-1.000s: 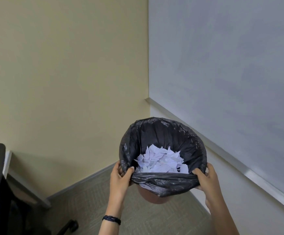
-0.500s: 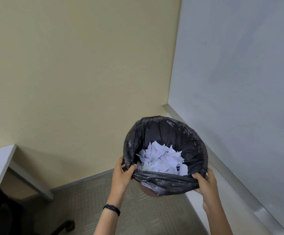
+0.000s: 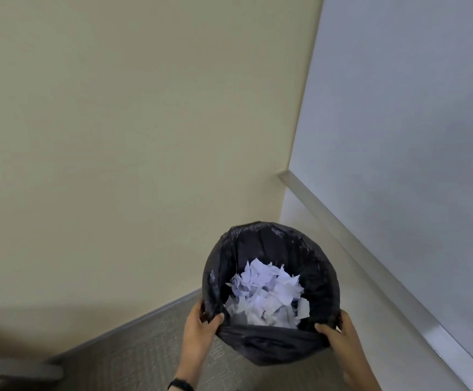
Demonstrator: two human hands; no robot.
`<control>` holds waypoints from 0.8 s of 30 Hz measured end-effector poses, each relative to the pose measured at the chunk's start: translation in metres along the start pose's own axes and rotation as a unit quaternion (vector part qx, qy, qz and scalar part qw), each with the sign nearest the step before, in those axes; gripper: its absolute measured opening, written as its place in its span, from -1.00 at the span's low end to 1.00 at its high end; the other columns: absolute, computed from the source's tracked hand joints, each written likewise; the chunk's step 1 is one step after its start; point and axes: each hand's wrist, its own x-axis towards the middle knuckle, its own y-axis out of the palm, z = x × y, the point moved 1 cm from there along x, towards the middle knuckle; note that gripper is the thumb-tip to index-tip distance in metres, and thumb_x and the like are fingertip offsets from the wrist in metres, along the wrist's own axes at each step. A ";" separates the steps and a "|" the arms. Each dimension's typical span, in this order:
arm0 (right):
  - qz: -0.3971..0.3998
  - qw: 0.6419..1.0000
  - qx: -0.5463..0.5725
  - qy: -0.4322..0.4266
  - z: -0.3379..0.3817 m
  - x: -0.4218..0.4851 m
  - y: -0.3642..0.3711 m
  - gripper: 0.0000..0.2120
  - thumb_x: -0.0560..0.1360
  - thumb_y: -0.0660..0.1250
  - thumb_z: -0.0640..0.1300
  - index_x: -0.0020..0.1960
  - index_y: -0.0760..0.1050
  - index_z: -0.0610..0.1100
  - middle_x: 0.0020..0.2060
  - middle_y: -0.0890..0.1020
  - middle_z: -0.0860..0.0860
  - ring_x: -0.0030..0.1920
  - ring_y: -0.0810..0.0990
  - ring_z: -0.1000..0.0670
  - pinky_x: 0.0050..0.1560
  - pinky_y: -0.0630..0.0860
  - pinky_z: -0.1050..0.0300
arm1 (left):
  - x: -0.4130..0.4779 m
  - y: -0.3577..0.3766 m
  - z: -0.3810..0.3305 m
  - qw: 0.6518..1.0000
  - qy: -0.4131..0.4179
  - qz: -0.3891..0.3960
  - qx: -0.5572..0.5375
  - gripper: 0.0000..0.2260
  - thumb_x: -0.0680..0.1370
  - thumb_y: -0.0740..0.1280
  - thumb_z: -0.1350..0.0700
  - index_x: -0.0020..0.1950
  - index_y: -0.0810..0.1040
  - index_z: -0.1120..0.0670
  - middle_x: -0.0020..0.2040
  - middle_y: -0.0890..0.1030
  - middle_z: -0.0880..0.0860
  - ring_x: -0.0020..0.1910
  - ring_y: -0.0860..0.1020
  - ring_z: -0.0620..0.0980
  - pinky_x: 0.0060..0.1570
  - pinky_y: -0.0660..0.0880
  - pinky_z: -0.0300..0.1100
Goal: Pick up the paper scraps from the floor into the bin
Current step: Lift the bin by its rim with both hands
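Bin [image 3: 270, 345], black-lined, held off carpeted floor [image 3: 133, 356] by room corner. Near rim gripped at both sides: left hand [image 3: 198, 331] clamped on it, thumb hooked inside liner; right hand [image 3: 339, 340] clamped likewise. Paper scraps [image 3: 266, 294] heaped inside bin. None seen on visible floor. Step judged: gathering done, bin in carry. Next: bin to be kept level, set down upright, grip freed once floor bears base.
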 end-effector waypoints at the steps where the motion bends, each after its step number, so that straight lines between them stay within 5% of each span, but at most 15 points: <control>1: 0.006 1.000 -0.008 0.010 -0.006 0.019 0.006 -0.55 0.44 0.33 -0.40 0.29 0.32 -0.24 0.11 0.47 -0.13 0.05 0.45 -0.10 0.08 0.41 -0.02 | 0.019 0.004 0.006 1.000 -0.012 0.012 0.015 -0.60 0.50 0.35 0.31 0.33 0.40 0.18 0.21 0.55 0.14 0.13 0.54 0.08 0.17 0.50 -0.04; 5: -0.007 0.998 -0.037 0.058 -0.031 0.086 0.020 -0.51 0.43 0.32 -0.46 0.32 0.29 -0.34 0.22 0.45 -0.23 0.17 0.45 -0.19 0.05 0.35 0.05 | 0.077 0.028 0.031 0.996 -0.062 0.035 0.048 -0.56 0.53 0.32 0.28 0.40 0.33 0.17 0.28 0.49 0.12 0.12 0.48 0.06 0.29 0.41 0.04; 9: -0.003 0.992 -0.035 0.122 -0.079 0.203 0.048 -0.46 0.44 0.34 -0.41 0.36 0.26 -0.28 0.33 0.39 -0.22 0.26 0.41 -0.22 0.28 0.37 -0.15 | 0.175 0.068 0.086 0.992 -0.105 0.034 0.058 -0.57 0.55 0.31 0.25 0.40 0.31 0.15 0.33 0.45 0.12 0.25 0.45 0.12 0.33 0.37 0.06; 16: -0.016 0.982 0.015 0.187 -0.186 0.352 0.082 -0.43 0.47 0.31 -0.41 0.40 0.23 -0.16 0.38 0.33 -0.22 0.30 0.38 -0.32 0.21 0.38 -0.38 | 0.306 0.124 0.212 0.986 -0.143 0.021 0.077 -0.62 0.55 0.30 0.26 0.36 0.35 0.14 0.30 0.45 0.11 0.25 0.47 0.17 0.26 0.44 0.13; 24: -0.062 0.978 0.049 0.193 -0.282 0.479 0.100 -0.49 0.48 0.28 -0.44 0.39 0.27 -0.21 0.35 0.39 -0.20 0.30 0.40 -0.27 0.23 0.41 -0.13 | 0.425 0.171 0.317 0.988 -0.117 0.052 0.088 -0.65 0.54 0.34 0.21 0.31 0.39 0.05 0.25 0.53 0.13 0.22 0.52 0.17 0.18 0.49 0.19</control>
